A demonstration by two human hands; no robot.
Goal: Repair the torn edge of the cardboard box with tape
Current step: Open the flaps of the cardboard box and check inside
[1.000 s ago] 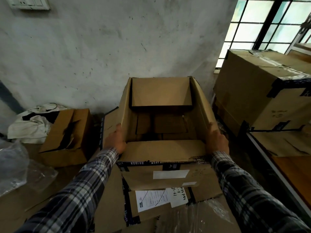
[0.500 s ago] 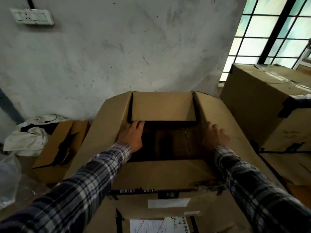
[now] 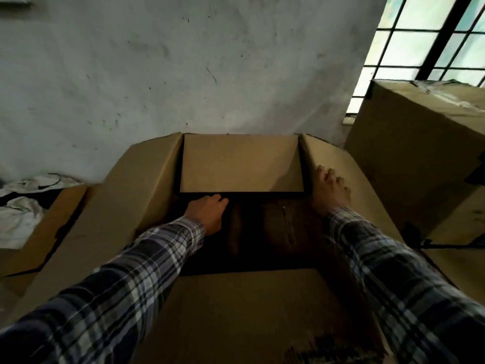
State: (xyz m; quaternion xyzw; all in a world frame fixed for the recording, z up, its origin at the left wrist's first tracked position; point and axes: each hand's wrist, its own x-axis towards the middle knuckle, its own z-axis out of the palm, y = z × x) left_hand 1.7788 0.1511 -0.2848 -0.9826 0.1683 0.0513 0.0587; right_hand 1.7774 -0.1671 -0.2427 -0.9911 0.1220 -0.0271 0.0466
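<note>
Nearest, the near flap (image 3: 252,311) of the open cardboard box (image 3: 147,195), frayed dark along its lower edge, probably the tear to mend. No tape in sight. Just beyond, two plaid sleeves reaching over the dark interior. Left hand (image 3: 208,212) down inside, at the lower edge of the far flap (image 3: 241,164), fingers curled under; gripping that edge or only touching it, cannot tell. Right hand (image 3: 329,189) flat on the right flap (image 3: 338,164), fingers spread and straight, pressing outward. Better to spread the flaps evenly, keep the box steady, then bring the frayed edge flat before any taping. Farther off, a larger taped carton (image 3: 409,153) on the right, crumpled cloth (image 3: 18,219) on the left, and a wall (image 3: 183,61) with a barred window (image 3: 433,35).
</note>
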